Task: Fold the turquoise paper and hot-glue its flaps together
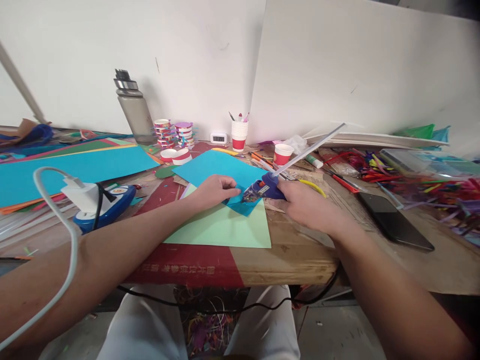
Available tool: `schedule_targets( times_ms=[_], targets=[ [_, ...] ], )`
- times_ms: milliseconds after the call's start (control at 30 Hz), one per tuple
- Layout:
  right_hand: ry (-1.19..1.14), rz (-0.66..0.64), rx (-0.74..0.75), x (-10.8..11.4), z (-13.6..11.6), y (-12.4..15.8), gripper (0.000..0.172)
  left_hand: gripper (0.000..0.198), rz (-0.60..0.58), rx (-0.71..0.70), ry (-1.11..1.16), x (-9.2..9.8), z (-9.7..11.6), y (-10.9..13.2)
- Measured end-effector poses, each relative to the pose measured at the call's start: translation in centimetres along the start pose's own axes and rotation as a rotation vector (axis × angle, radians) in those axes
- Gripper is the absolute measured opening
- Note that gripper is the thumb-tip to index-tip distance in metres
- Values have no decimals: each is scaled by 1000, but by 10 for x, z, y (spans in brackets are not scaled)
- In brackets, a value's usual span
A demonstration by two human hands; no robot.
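Note:
My right hand (pixel 305 206) is wrapped round the handle of a dark blue hot glue gun (pixel 270 187). A long clear glue stick (pixel 311 149) juts up from its back, and the nozzle points left and down over blue paper. Just left of the nozzle is my left hand (pixel 215 192), its thumb and fingers pinched together above the paper. What sits in that pinch, if anything, is too small to make out. Beneath both hands lie a bright blue sheet (pixel 213 166) and a pale green sheet (pixel 225 231), partly overlapping on the cardboard-covered table (pixel 288 257).
At left are a blue power socket (pixel 123 202) with a white charger and stacked coloured paper (pixel 93 169). Behind stand a bottle (pixel 135 112), decorated cup rings (pixel 183 134), a small clock (pixel 218 138) and paper cups (pixel 240 135). A phone (pixel 393 220) and pipe cleaners (pixel 431 195) lie right.

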State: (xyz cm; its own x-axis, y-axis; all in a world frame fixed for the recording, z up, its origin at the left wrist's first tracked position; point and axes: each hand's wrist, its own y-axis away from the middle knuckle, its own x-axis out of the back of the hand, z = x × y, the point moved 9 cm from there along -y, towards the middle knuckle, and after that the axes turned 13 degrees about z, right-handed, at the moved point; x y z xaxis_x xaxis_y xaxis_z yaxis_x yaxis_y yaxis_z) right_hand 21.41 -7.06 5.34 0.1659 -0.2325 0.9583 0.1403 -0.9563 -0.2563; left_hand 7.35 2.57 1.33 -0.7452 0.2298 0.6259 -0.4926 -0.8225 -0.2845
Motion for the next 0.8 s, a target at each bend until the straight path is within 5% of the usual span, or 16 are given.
schedule_targets(
  times_ms=[567, 800],
  targets=[
    [-3, -78, 38, 5, 3, 7, 25, 32, 6, -25, -13, 0, 1, -1],
    [6, -16, -9, 6, 3, 3, 25, 32, 7, -22, -29, 1, 4, -1]
  ],
)
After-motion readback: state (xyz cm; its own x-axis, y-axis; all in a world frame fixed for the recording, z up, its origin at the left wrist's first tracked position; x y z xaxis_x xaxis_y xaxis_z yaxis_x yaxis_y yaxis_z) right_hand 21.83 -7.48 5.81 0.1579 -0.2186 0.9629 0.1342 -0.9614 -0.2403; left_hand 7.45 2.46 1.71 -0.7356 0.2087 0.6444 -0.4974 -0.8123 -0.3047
